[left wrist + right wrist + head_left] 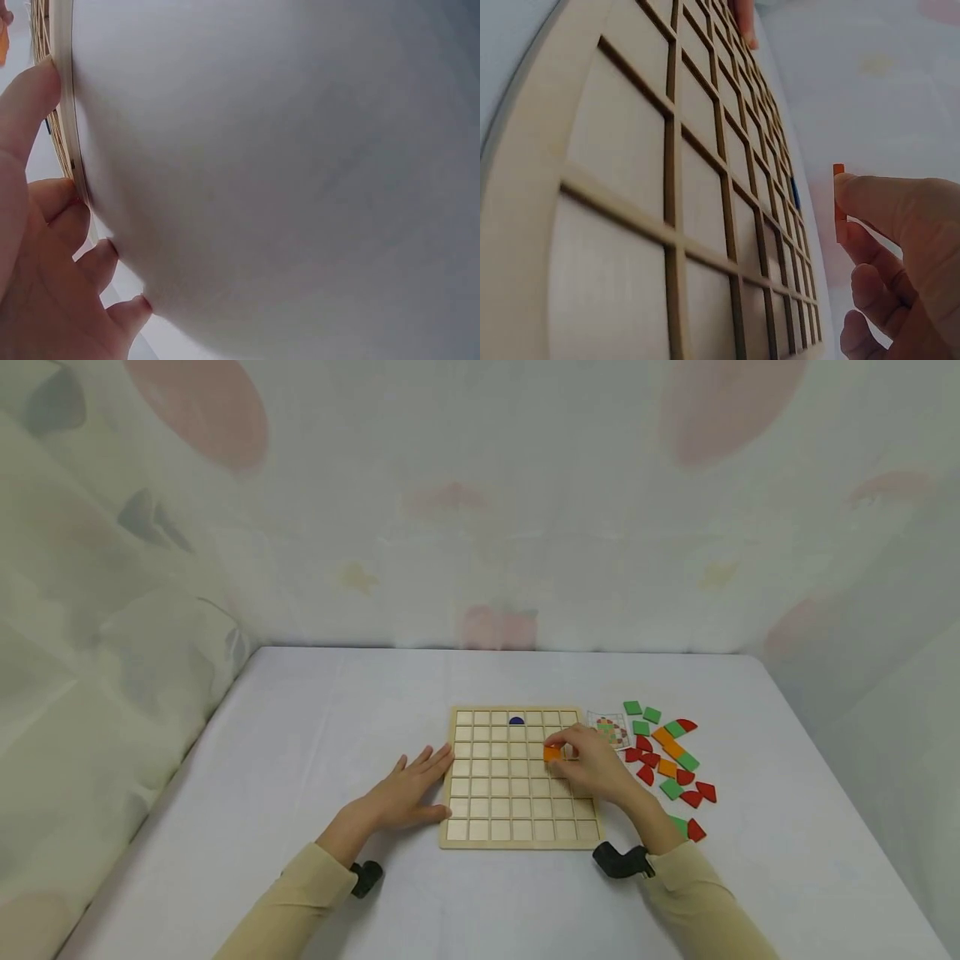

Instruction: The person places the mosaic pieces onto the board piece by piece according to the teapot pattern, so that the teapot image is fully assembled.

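A wooden grid board (pixel 517 846) with square cells lies on the white table. My right hand (pixel 592 764) pinches an orange square tile (pixel 552 752) between thumb and fingers, over the right part of the board. In the right wrist view the orange tile (pixel 839 202) is seen nearly edge-on, held apart from the grid. My left hand (pixel 408 787) rests at the board's left edge with fingers spread; in the left wrist view its thumb and fingertips touch the wooden rim (pixel 67 112). A dark blue half-round piece (pixel 517 721) sits in a top-row cell.
Right of the board lie several loose tiles: green squares (pixel 632 707), orange squares (pixel 667 768) and red quarter-round pieces (pixel 646 774). A printed pattern card (pixel 619 720) lies by the board's upper right corner. A patterned cloth wall (pixel 487 568) stands behind the table.
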The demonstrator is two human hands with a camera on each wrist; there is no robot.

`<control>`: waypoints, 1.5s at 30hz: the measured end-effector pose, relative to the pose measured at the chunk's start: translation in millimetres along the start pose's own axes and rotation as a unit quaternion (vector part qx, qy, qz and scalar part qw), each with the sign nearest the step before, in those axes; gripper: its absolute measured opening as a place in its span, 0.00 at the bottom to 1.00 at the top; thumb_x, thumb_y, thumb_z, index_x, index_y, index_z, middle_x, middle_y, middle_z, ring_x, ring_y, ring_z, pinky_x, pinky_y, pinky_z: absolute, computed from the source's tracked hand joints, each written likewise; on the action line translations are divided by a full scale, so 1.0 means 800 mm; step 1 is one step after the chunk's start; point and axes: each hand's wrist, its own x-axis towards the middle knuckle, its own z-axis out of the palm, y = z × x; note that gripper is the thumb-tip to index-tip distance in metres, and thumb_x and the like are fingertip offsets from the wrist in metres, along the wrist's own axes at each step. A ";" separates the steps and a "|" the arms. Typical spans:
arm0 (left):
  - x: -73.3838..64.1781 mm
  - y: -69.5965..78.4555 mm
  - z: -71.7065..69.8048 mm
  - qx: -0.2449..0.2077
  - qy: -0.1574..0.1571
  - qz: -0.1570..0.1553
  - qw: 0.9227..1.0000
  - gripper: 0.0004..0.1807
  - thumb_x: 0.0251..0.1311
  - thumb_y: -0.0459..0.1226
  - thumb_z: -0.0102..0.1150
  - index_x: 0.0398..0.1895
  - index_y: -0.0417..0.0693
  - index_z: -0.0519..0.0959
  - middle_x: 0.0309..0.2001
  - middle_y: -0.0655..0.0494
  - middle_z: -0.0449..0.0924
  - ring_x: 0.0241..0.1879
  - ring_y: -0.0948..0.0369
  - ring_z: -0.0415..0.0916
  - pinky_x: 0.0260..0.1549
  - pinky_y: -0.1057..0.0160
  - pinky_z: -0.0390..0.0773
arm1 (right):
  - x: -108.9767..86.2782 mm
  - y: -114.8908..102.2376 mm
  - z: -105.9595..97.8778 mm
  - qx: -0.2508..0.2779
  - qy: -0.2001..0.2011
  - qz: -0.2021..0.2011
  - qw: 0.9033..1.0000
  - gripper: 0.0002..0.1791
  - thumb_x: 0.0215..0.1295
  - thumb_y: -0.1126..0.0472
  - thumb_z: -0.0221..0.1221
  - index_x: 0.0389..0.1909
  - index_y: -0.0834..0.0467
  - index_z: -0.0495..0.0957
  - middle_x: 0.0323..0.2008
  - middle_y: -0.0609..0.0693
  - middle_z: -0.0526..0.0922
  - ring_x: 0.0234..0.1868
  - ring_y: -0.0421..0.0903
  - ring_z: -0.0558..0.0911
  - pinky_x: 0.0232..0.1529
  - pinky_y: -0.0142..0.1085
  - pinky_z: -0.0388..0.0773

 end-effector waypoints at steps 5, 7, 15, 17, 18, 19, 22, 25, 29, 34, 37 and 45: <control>0.000 0.001 0.000 0.000 0.007 0.003 1.000 0.45 0.57 0.52 0.57 0.72 0.44 0.48 0.73 0.51 0.44 0.71 0.46 0.42 0.63 0.37 0.45 | 0.017 -0.003 0.015 0.001 -0.006 -0.016 1.000 0.12 0.55 0.60 0.63 0.42 0.53 0.80 0.36 0.45 0.77 0.29 0.40 0.67 0.29 0.31 0.66; 0.000 0.001 0.000 0.001 0.009 0.002 1.000 0.45 0.57 0.52 0.58 0.72 0.44 0.49 0.73 0.51 0.44 0.71 0.46 0.43 0.63 0.37 0.45 | 0.024 -0.005 0.018 0.004 -0.004 -0.017 1.000 0.12 0.55 0.60 0.63 0.42 0.54 0.80 0.37 0.46 0.77 0.29 0.40 0.67 0.29 0.31 0.67; 0.001 -0.001 0.002 0.003 0.016 0.000 1.000 0.46 0.55 0.53 0.59 0.72 0.46 0.50 0.73 0.53 0.46 0.71 0.48 0.44 0.64 0.38 0.46 | 0.047 -0.011 0.022 0.009 -0.012 0.011 1.000 0.13 0.55 0.59 0.62 0.43 0.55 0.79 0.37 0.50 0.76 0.29 0.43 0.68 0.29 0.34 0.67; 0.002 -0.002 0.002 0.005 0.022 0.001 1.000 0.46 0.54 0.53 0.60 0.71 0.46 0.51 0.72 0.52 0.47 0.70 0.48 0.45 0.63 0.38 0.47 | 0.051 -0.008 0.024 -0.001 -0.015 0.012 1.000 0.13 0.55 0.59 0.61 0.43 0.55 0.79 0.38 0.50 0.76 0.30 0.43 0.68 0.31 0.34 0.67; 0.002 -0.002 0.002 0.007 0.024 -0.001 1.000 0.47 0.53 0.53 0.61 0.71 0.46 0.52 0.72 0.53 0.47 0.70 0.48 0.45 0.64 0.39 0.48 | 0.053 -0.007 0.024 -0.005 -0.015 0.010 1.000 0.13 0.56 0.59 0.61 0.43 0.55 0.79 0.38 0.50 0.76 0.31 0.43 0.69 0.31 0.34 0.68; 0.003 -0.003 0.002 0.009 0.026 -0.004 1.000 0.47 0.52 0.53 0.61 0.71 0.46 0.52 0.72 0.53 0.48 0.70 0.48 0.46 0.64 0.39 0.48 | 0.055 -0.006 0.025 -0.009 -0.015 0.008 1.000 0.13 0.56 0.59 0.61 0.43 0.55 0.79 0.38 0.50 0.77 0.31 0.43 0.69 0.32 0.34 0.68; 0.003 -0.004 0.003 0.011 0.033 -0.006 0.999 0.48 0.51 0.53 0.63 0.71 0.46 0.52 0.72 0.53 0.49 0.70 0.48 0.46 0.64 0.39 0.49 | 0.058 -0.003 0.027 -0.011 -0.013 0.004 1.000 0.13 0.57 0.59 0.61 0.43 0.56 0.80 0.37 0.51 0.77 0.31 0.43 0.70 0.31 0.35 0.69; 0.003 -0.005 0.003 0.008 0.035 -0.008 0.999 0.49 0.50 0.53 0.63 0.71 0.46 0.52 0.72 0.53 0.48 0.70 0.48 0.46 0.64 0.40 0.49 | 0.061 -0.001 0.030 -0.016 -0.013 0.002 1.000 0.13 0.57 0.59 0.61 0.43 0.56 0.80 0.37 0.51 0.77 0.31 0.43 0.71 0.32 0.35 0.70; 0.003 -0.005 0.003 -0.003 0.033 -0.007 0.999 0.49 0.50 0.53 0.64 0.71 0.45 0.52 0.72 0.52 0.47 0.70 0.47 0.45 0.64 0.39 0.48 | 0.065 0.000 0.034 -0.030 -0.016 -0.003 0.999 0.12 0.57 0.59 0.62 0.42 0.56 0.80 0.37 0.50 0.77 0.34 0.44 0.73 0.34 0.36 0.72; 0.003 -0.003 0.002 -0.021 0.029 -0.007 0.999 0.48 0.51 0.51 0.64 0.71 0.45 0.51 0.72 0.52 0.47 0.71 0.46 0.43 0.64 0.39 0.45 | 0.069 -0.002 0.039 -0.029 -0.019 -0.007 0.999 0.11 0.57 0.59 0.61 0.42 0.56 0.80 0.38 0.50 0.77 0.38 0.45 0.74 0.38 0.38 0.73; 0.002 -0.002 0.000 -0.025 0.021 -0.011 0.999 0.48 0.51 0.51 0.64 0.71 0.45 0.51 0.72 0.52 0.47 0.71 0.47 0.42 0.65 0.39 0.44 | 0.071 -0.004 0.041 -0.040 -0.022 -0.009 0.999 0.11 0.58 0.59 0.61 0.42 0.55 0.80 0.38 0.50 0.77 0.39 0.46 0.74 0.40 0.38 0.73; 0.003 -0.004 0.000 -0.032 0.016 -0.005 0.999 0.48 0.52 0.50 0.63 0.71 0.45 0.51 0.72 0.51 0.46 0.71 0.46 0.41 0.64 0.39 0.43 | 0.074 -0.004 0.045 -0.067 -0.021 -0.013 0.997 0.11 0.58 0.59 0.61 0.42 0.53 0.80 0.37 0.50 0.76 0.38 0.45 0.73 0.39 0.38 0.72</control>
